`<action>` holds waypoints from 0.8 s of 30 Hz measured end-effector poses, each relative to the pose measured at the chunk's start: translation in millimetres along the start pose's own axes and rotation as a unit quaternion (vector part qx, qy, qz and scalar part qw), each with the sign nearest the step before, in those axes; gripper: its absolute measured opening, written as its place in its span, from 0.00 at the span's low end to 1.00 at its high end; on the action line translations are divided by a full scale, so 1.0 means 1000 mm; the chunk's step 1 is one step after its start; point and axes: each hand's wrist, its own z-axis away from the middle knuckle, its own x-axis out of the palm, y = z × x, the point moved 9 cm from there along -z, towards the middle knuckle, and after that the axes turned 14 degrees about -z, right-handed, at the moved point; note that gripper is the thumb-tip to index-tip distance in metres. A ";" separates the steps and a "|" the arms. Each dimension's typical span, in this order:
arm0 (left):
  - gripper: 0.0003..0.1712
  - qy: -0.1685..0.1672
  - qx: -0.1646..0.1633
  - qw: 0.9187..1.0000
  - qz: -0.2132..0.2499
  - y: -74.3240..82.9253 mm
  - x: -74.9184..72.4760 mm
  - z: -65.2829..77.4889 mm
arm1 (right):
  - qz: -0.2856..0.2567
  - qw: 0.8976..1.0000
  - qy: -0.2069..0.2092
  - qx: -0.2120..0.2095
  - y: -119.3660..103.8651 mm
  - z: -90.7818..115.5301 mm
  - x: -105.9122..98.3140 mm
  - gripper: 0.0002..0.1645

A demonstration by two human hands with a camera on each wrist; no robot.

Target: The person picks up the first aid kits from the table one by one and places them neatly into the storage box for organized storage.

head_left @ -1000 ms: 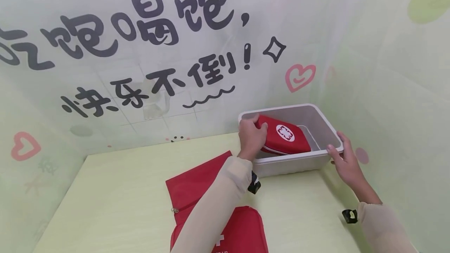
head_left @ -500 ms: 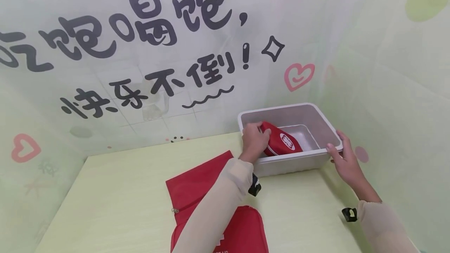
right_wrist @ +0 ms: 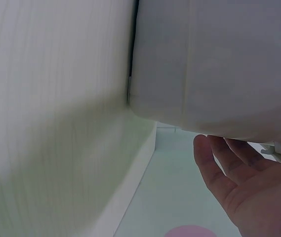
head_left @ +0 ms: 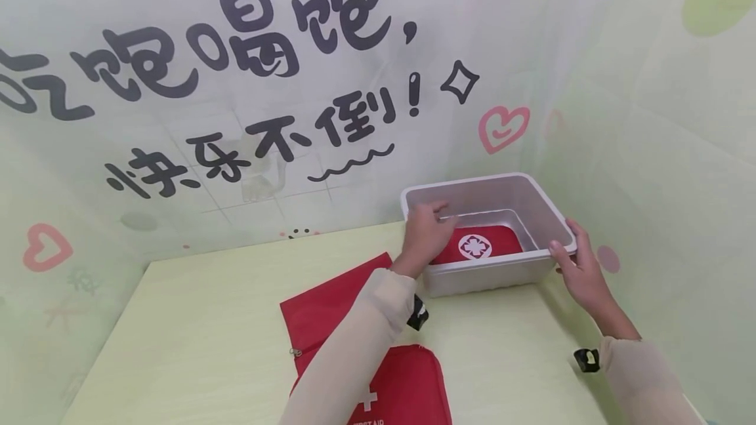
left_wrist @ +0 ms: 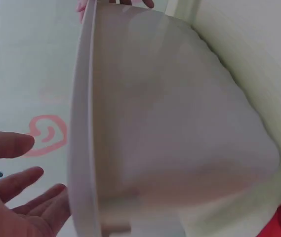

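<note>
A small red pouch [head_left: 502,240] with a white round emblem lies on the floor of a light grey plastic bin [head_left: 490,279], along its near wall. My left hand [head_left: 426,233] is over the bin's left end, fingers spread and holding nothing; part of the pouch is hidden behind it. In the left wrist view the same hand [left_wrist: 19,197] has its fingers apart beside the bin's rim [left_wrist: 83,123]. My right hand [head_left: 585,281] grips the rim at the bin's right end, thumb on top. The right wrist view has its fingers [right_wrist: 214,168] against the bin's outer wall.
A red first aid bag [head_left: 413,379] with a white cross lies on the pale table [head_left: 207,333], partly under my left sleeve. Above it lies a flat red fabric piece [head_left: 327,300] with a zipper pull. Printed walls stand behind and to the right of the bin.
The red pouch, earlier tilted in my left hand, now lies flat in the bin. My left hand has let go and spread its fingers; the right hand has stayed on the rim.
</note>
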 end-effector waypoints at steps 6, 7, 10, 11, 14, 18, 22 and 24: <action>0.18 0.051 -0.001 0.998 0.021 -0.021 -0.036 -0.005 | -0.002 1.000 -0.001 -0.003 0.000 0.001 -0.003 0.38; 0.18 0.063 -0.005 0.998 0.024 -0.026 -0.041 -0.006 | -0.002 1.000 0.001 -0.003 0.000 0.001 -0.004 0.38; 0.17 0.092 -0.015 0.995 0.041 -0.040 -0.057 -0.009 | -0.004 1.000 0.001 -0.003 0.000 0.001 -0.003 0.38; 0.17 0.098 -0.017 0.994 0.045 -0.044 -0.062 -0.008 | -0.005 1.000 0.000 -0.002 0.000 0.001 -0.003 0.38; 0.16 0.112 -0.017 0.992 0.054 -0.058 -0.074 -0.007 | -0.010 1.000 -0.001 0.000 0.000 0.002 -0.001 0.38; 0.14 0.111 -0.032 0.992 0.052 -0.083 -0.082 -0.003 | -0.012 1.000 0.002 -0.001 0.000 0.002 0.001 0.38; 0.15 0.101 -0.069 0.991 0.051 -0.114 -0.086 0.005 | -0.015 1.000 0.000 -0.001 -0.001 0.003 0.002 0.38; 0.16 0.097 -0.090 0.990 0.053 -0.130 -0.087 0.010 | -0.015 1.000 0.000 -0.001 0.000 0.004 0.002 0.38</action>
